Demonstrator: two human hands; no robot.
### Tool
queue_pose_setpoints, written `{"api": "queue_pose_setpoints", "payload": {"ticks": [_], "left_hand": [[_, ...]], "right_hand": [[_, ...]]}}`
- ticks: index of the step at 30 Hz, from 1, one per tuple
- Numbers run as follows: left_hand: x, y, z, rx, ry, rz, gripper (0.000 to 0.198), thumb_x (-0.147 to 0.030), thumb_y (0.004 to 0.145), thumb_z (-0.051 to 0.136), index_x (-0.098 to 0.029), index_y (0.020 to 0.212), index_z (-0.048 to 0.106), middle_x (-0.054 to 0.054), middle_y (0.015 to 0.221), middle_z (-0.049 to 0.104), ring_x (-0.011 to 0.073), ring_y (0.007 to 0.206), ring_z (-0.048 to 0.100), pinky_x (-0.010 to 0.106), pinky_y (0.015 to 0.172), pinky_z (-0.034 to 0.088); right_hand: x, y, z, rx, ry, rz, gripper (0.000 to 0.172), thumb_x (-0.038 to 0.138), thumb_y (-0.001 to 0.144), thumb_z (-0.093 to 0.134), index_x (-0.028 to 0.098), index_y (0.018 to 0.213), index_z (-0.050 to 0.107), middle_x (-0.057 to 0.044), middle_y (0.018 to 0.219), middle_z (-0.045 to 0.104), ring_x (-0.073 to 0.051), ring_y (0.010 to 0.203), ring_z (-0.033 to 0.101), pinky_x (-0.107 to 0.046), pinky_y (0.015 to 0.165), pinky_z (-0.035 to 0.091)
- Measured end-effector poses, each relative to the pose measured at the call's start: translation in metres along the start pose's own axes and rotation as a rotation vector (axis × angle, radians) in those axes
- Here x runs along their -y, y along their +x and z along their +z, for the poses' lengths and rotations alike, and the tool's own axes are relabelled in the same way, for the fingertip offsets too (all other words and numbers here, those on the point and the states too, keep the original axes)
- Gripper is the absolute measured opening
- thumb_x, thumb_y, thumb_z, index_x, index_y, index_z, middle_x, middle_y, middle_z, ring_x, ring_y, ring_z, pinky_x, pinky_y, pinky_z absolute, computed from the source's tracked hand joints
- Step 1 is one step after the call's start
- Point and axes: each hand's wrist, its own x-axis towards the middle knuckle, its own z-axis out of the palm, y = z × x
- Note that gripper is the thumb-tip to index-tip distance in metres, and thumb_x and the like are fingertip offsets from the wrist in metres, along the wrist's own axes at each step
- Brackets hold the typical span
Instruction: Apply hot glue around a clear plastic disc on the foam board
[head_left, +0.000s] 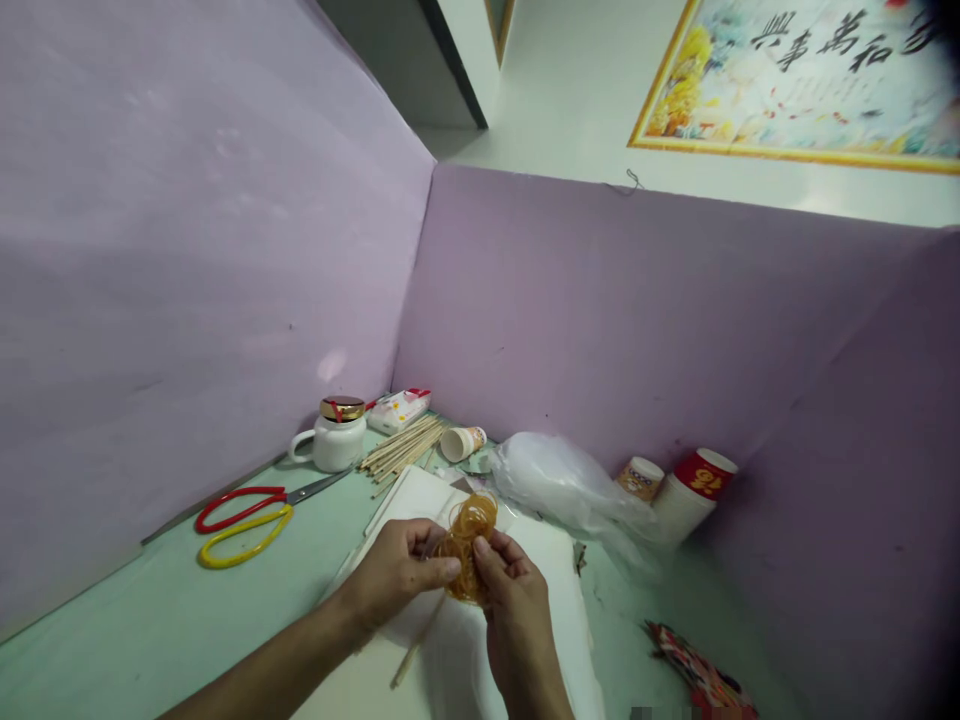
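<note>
Both hands meet over an open book or pad of white paper (551,570). A bunch of amber rubber bands (475,520) is between them, bunched and looped. My left hand (401,570) grips its left side, thumb across the front. On the right side, my right hand (514,600) pinches the bunch between thumb and fingers. Beneath the hands a thin wooden stick (416,645) slants over the paper; its upper end is hidden behind the bands.
Scissors (289,505) with red and yellow handles lie left, near a lidded white mug (337,440). Behind are wooden sticks (401,448), a tipped paper cup (461,443) and a plastic bag (555,475). Stacked cups (694,490) stand right. Purple panels (600,330) enclose the table.
</note>
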Motion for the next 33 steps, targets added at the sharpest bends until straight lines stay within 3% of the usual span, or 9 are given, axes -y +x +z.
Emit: {"api": "queue_pose_setpoints", "payload": {"ticks": [6,9,13,17,22,24,26,30,33], "left_hand": [[-0.001,0.003,-0.003,-0.090,0.036,-0.029,0.018,-0.028,0.062,0.063,-0.012,0.069,0.061,-0.007,0.046,0.043,0.0041,0.039,0.026,0.019,0.041,0.019],[-0.008,0.001,-0.002,-0.136,0.066,0.025,0.012,-0.021,0.061,0.061,-0.013,0.069,0.064,-0.002,0.057,0.056,0.0080,0.049,0.044,0.020,0.049,0.033],[-0.011,-0.003,-0.003,-0.277,0.363,0.273,0.011,-0.013,0.064,0.058,-0.018,0.068,0.067,0.000,0.063,0.062,0.0139,0.059,0.052,0.024,0.057,0.039],[0.000,-0.003,-0.011,-0.310,0.550,0.623,0.020,-0.013,0.074,0.054,-0.024,0.077,0.070,0.003,0.072,0.061,0.0160,0.067,0.056,0.025,0.062,0.044],[0.013,0.002,-0.023,-0.233,0.528,0.862,0.036,-0.008,0.072,0.049,-0.028,0.094,0.070,0.007,0.100,0.059,0.0196,0.090,0.056,0.030,0.075,0.046],[0.009,0.003,-0.024,-0.275,0.363,0.749,0.040,-0.007,0.070,0.049,-0.025,0.101,0.066,0.008,0.110,0.056,0.0204,0.095,0.053,0.031,0.078,0.045],[0.003,0.004,-0.023,-0.280,0.108,0.482,0.040,-0.011,0.070,0.051,-0.022,0.107,0.061,0.008,0.108,0.057,0.0197,0.092,0.054,0.031,0.075,0.046],[-0.008,0.002,-0.017,-0.082,-0.225,-0.029,0.034,-0.026,0.074,0.058,-0.014,0.106,0.057,0.009,0.087,0.063,0.0174,0.072,0.058,0.026,0.056,0.044],[-0.009,0.002,-0.015,-0.076,-0.219,-0.115,0.025,-0.027,0.068,0.065,-0.007,0.083,0.061,0.006,0.067,0.061,0.0120,0.055,0.054,0.021,0.047,0.038]], "right_hand": [[0.019,-0.008,0.008,0.072,0.005,0.113,0.038,0.040,0.069,0.067,0.011,0.093,0.065,-0.010,0.088,0.069,-0.021,0.073,0.064,-0.032,0.063,0.050],[0.019,-0.004,0.000,-0.001,-0.013,0.139,0.037,0.036,0.064,0.072,0.014,0.093,0.064,-0.007,0.087,0.068,-0.020,0.075,0.063,-0.030,0.061,0.050],[0.022,0.000,-0.008,-0.107,0.032,0.156,0.027,0.037,0.065,0.072,0.019,0.083,0.062,0.002,0.075,0.066,-0.011,0.065,0.060,-0.024,0.062,0.048],[0.038,-0.007,-0.001,0.100,0.123,0.346,0.052,0.056,0.072,0.055,0.009,0.094,0.062,-0.014,0.082,0.068,-0.022,0.068,0.064,-0.040,0.066,0.049],[0.032,-0.009,0.000,0.168,0.100,0.187,0.054,0.028,0.057,0.078,0.017,0.104,0.055,-0.007,0.093,0.069,-0.020,0.077,0.064,-0.034,0.071,0.048],[0.025,-0.006,-0.005,0.140,0.071,0.136,0.055,0.020,0.055,0.080,0.020,0.102,0.052,-0.005,0.092,0.069,-0.018,0.074,0.064,-0.031,0.068,0.048],[0.021,-0.004,-0.008,0.138,0.033,0.114,0.051,0.020,0.056,0.079,0.019,0.099,0.052,-0.004,0.089,0.068,-0.017,0.071,0.063,-0.030,0.064,0.047],[0.018,-0.005,-0.007,0.162,-0.058,0.100,0.054,0.022,0.056,0.079,0.018,0.101,0.051,0.000,0.068,0.065,-0.017,0.059,0.061,-0.031,0.058,0.047],[0.016,-0.004,-0.005,0.116,-0.122,0.059,0.066,0.027,0.056,0.079,0.017,0.112,0.045,-0.001,0.072,0.064,-0.017,0.059,0.061,-0.031,0.056,0.047]]}}
